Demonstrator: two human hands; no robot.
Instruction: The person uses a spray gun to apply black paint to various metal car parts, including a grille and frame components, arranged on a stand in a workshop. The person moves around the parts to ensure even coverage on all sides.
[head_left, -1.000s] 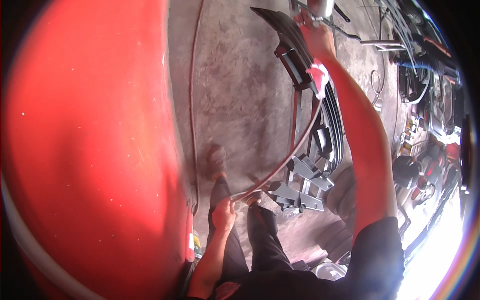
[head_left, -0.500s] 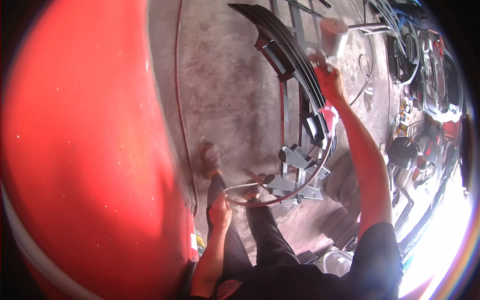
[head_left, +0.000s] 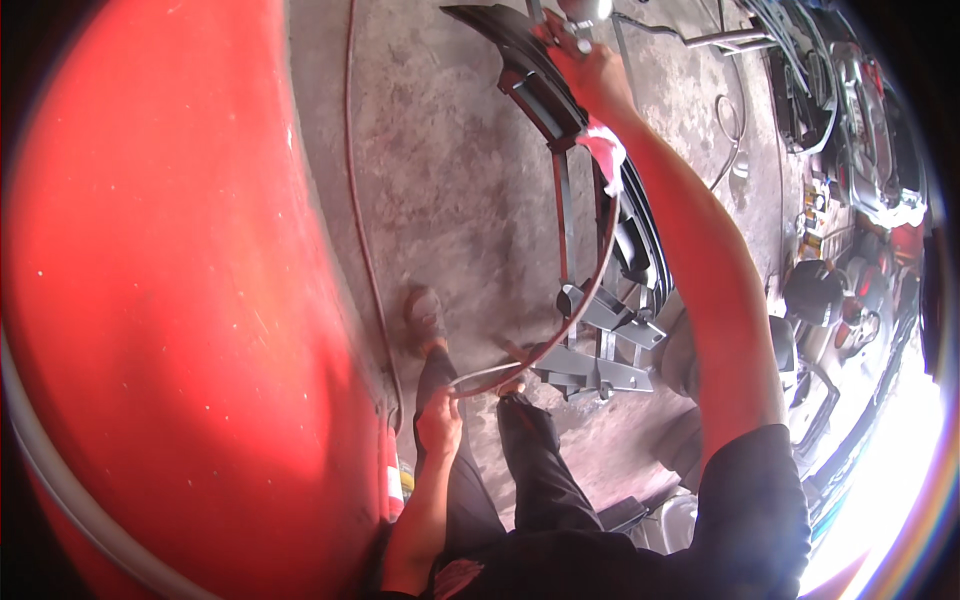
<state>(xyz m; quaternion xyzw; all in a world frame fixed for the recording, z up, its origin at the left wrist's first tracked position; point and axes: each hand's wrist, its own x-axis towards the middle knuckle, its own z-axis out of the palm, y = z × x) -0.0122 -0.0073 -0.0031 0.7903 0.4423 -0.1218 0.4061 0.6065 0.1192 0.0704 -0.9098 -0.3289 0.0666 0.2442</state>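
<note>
My right hand (head_left: 597, 82) is closed around a spray gun (head_left: 583, 9) with a metal cup on top, partly cut off by the upper edge. The gun is over the far part of a long, curved black slatted car trim panel (head_left: 540, 98); I cannot tell whether they touch. A red-and-white cloth (head_left: 604, 156) hangs just below the gun's handle. From there a thin air hose (head_left: 598, 275) curves down to my left hand (head_left: 438, 422), which is closed on it in front of my left leg. The panel rests on a metal stand (head_left: 562, 215).
Grey brackets (head_left: 598, 372) sit at the stand's near end, close to my right foot. A large glossy red body panel (head_left: 180, 280) fills the left side. Another hose (head_left: 362, 225) runs along the floor beside it. Car parts and a dark stool-like object (head_left: 812, 292) clutter the right.
My right hand has swung away from me and to the left with the spray gun, along the black panel. The hose has been drawn along with it. My left hand has barely moved.
</note>
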